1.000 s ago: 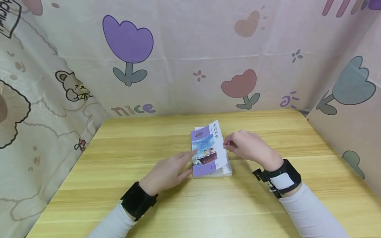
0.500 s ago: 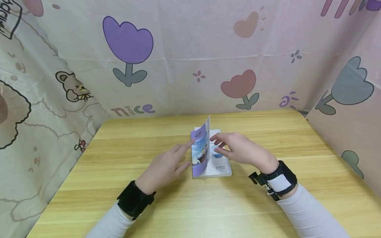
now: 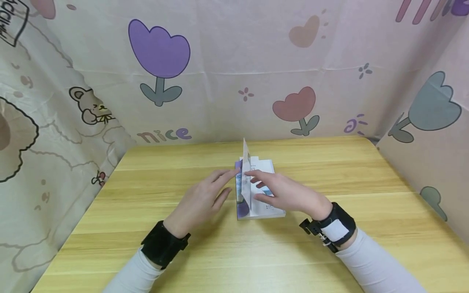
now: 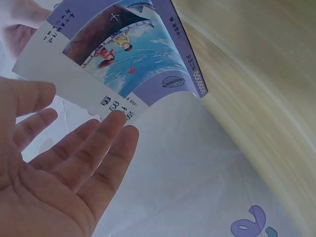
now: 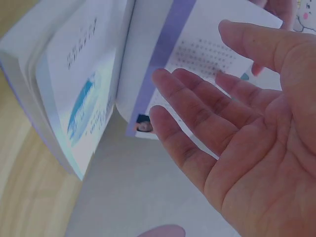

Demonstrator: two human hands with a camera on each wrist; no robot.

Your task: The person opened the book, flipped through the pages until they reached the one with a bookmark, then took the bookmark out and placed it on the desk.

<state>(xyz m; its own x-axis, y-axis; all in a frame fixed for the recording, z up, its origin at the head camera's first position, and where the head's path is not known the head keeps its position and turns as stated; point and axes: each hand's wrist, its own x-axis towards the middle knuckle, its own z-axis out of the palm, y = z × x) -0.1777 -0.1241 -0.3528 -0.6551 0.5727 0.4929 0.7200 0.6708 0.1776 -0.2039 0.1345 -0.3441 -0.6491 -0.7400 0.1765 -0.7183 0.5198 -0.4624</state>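
A thin paperback book (image 3: 261, 206) lies on the table, its purple and white front cover (image 4: 136, 59) raised nearly upright along the left side. In the head view the white title page, with a blue picture, shows to the right of the cover. My right hand (image 3: 293, 193) has its fingers extended over that page, fingertips at the inner side of the cover. The inner flap (image 5: 205, 54) bears small print and a photo. My left hand (image 3: 199, 205) is at the cover's outer side with fingers loosely straight; whether they touch it I cannot tell.
The book stands on a light wooden table (image 3: 146, 183). A printed cloth (image 3: 220, 49) with tulips and a bear hangs behind and along both sides. Black bands (image 3: 165, 244) with camera mounts sit on both wrists.
The book's cover has swung up from nearly flat and leftward to nearly upright. My right hand has let go of its edge and followed it left with spread fingers. My left hand has shifted slightly.
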